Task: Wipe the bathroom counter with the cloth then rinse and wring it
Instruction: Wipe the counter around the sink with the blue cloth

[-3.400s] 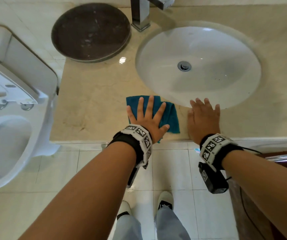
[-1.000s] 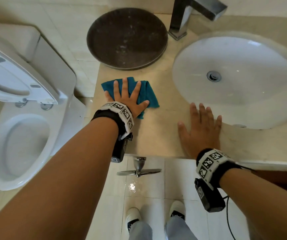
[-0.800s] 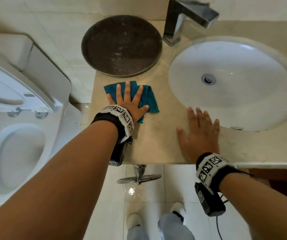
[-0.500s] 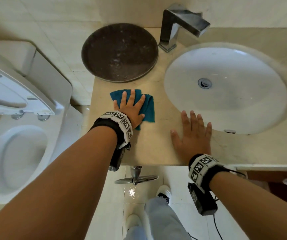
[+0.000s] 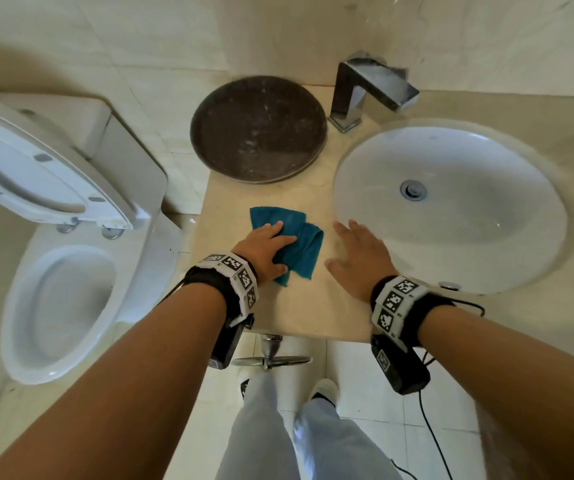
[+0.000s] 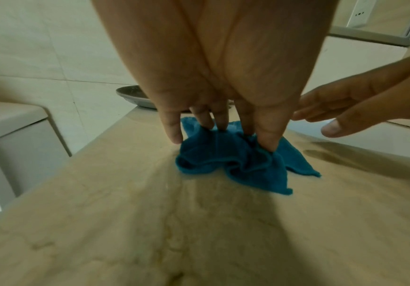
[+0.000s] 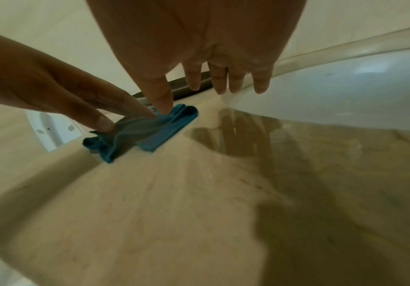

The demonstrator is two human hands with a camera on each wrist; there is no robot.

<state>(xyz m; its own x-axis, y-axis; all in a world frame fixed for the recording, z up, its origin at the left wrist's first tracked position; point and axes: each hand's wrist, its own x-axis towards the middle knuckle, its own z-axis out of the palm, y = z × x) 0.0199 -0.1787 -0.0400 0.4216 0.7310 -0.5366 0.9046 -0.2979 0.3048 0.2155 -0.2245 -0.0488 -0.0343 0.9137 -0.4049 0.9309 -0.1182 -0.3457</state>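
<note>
A teal cloth [image 5: 301,249] lies rumpled on the beige counter [image 5: 299,306], left of the white sink [image 5: 451,161]. My left hand [image 5: 271,242] presses down on its left part with straight fingers. In the left wrist view the fingertips [image 6: 219,125] and thumb dig into the bunched cloth [image 6: 236,162]. My right hand [image 5: 356,256] hovers just right of the cloth with its fingers spread and holds nothing. In the right wrist view the right hand [image 7: 213,87] hangs above its own shadow on the counter, clear of the cloth [image 7: 155,133].
A dark round tray [image 5: 257,128] sits at the counter's back left, with a square metal faucet [image 5: 368,88] beside it behind the basin. A white toilet [image 5: 63,306] with raised lid stands left of the counter. A tiled wall rises behind.
My left hand has slid the cloth slightly right and toward me, and the cloth has bunched up. My right hand has lifted off the counter and moved nearer the cloth.
</note>
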